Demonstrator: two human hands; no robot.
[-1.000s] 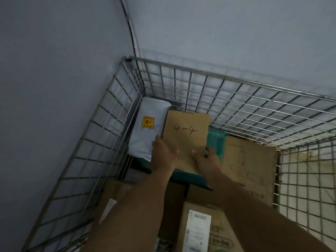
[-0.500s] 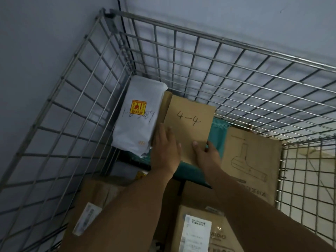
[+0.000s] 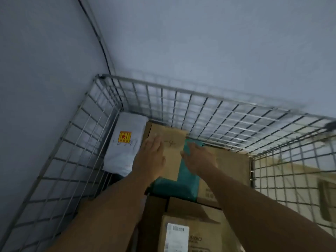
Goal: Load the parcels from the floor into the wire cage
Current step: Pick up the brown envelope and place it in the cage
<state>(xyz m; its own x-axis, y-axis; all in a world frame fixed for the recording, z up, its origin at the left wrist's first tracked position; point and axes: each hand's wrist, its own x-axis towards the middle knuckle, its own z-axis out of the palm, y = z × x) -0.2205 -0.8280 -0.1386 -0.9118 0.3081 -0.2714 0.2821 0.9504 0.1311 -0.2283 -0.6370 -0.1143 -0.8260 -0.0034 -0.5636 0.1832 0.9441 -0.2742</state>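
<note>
A small brown box (image 3: 171,142) marked "4" in pen lies in the wire cage (image 3: 200,113), on top of a teal parcel (image 3: 179,186) near the back left corner. My left hand (image 3: 151,155) lies flat on the box's left part, fingers straight. My right hand (image 3: 198,157) hovers or rests just right of the box, over the teal parcel, fingers extended and blurred. A white padded bag (image 3: 123,148) with a yellow sticker lies left of the box against the cage wall.
A large brown carton (image 3: 231,168) stands to the right inside the cage. More cartons, one with a white label (image 3: 177,237), fill the near part. Grey walls (image 3: 54,60) close in behind and left of the cage.
Both hands have let go of the brown box's near edge. The left hand has slid forward flat onto it, the right has moved off to its right side. The view tilted up.
</note>
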